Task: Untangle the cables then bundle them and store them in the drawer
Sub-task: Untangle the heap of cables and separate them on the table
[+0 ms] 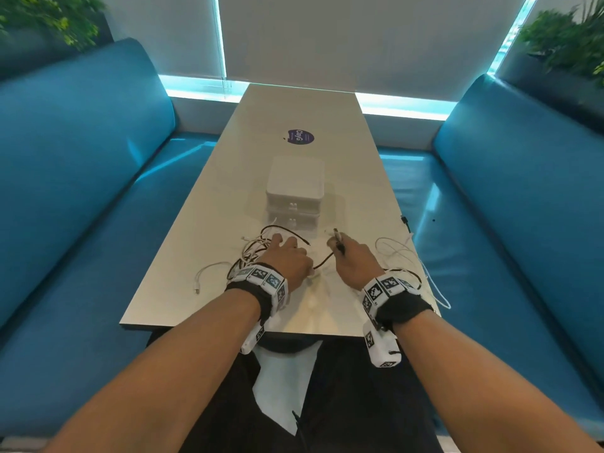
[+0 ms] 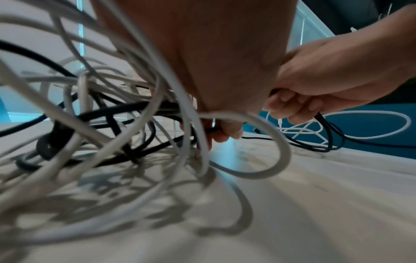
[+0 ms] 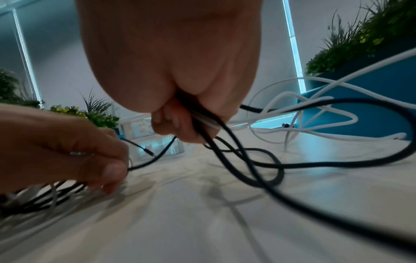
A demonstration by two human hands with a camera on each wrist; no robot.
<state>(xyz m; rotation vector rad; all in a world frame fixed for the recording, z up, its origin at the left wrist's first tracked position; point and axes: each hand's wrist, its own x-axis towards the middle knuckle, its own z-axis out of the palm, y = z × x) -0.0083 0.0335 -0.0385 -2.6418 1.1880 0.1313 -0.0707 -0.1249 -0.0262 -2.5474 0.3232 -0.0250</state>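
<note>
Left hand (image 1: 289, 256) pinches a black cable (image 1: 322, 261) out of the tangle (image 1: 251, 253) at 9 o'clock, right hand (image 1: 351, 259) grips black-and-white cable ends, drawer unit (image 1: 294, 191) at 12.

Tangle of white and black cables (image 1: 253, 253) lies on the tabletop (image 1: 209, 223) at near centre-left, loops overlapping. One black cable (image 1: 323, 261) runs from the tangle rightward, lifted off the surface, with more black and white loops (image 1: 397, 253) spread toward the near right edge. White two-drawer unit (image 1: 294, 194) stands just beyond, both drawers closed.
</note>
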